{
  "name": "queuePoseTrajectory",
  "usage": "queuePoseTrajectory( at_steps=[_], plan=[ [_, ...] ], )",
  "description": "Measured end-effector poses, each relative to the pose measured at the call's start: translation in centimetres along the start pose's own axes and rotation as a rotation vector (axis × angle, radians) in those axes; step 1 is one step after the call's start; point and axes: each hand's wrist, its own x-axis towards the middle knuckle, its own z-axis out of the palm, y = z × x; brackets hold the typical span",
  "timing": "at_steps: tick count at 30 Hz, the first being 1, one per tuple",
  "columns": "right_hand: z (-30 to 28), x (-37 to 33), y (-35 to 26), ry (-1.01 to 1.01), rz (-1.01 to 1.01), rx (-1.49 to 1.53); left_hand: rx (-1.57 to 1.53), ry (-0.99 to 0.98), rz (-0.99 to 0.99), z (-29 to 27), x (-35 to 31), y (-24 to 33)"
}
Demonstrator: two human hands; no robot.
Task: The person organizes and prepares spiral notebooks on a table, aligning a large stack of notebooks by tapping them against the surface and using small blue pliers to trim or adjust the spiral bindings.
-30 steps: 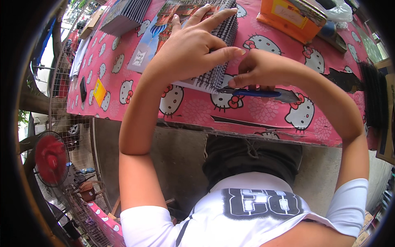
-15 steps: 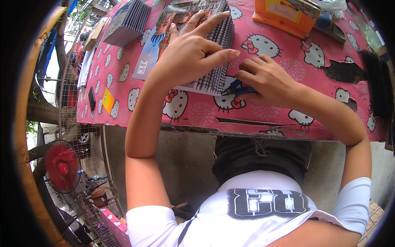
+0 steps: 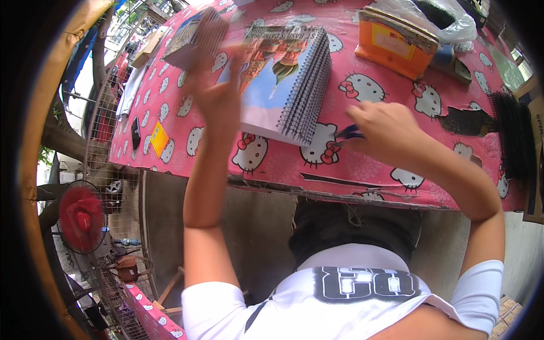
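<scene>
A pile of spiral-bound notebooks (image 3: 269, 107) with a picture of painted domes on the cover lies in front of me, its dark wire coils along the right side. My left hand (image 3: 215, 85) is at the pile's left edge, smeared by motion, so its fingers cannot be made out. Beyond it stands a second stack of spiral notebooks (image 3: 192, 37), also blurred. Closed around small blue-handled pliers (image 3: 350, 132), my right hand (image 3: 382, 127) hovers just right of the pile's near corner. The dark tip of the pliers points left, toward the coils.
The table has a pink cat-print cover (image 3: 272, 161), torn at right and along the near edge. An orange box (image 3: 391, 45) stands at the back right, near a clear plastic bag (image 3: 453, 22). Black binding coils (image 3: 510, 136) lie far right. A yellow packet (image 3: 159, 139) sits left.
My left hand has lifted off the notebook cover and moved left. My right hand with the pliers has drawn slightly right, away from the coils. The view has shifted a little.
</scene>
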Motion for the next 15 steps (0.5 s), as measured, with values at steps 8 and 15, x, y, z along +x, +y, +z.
queuePoseTrajectory(
  at_steps=[8,15],
  plan=[
    [4.3,-9.0,8.2,0.392,0.126,-0.207,-0.780,0.040,-1.278,-7.3,-7.0,-8.4],
    [4.2,-9.9,0.4,0.136,-0.112,0.859,-0.840,0.088,-1.181,-3.5,-9.4,-2.2]
  ],
)
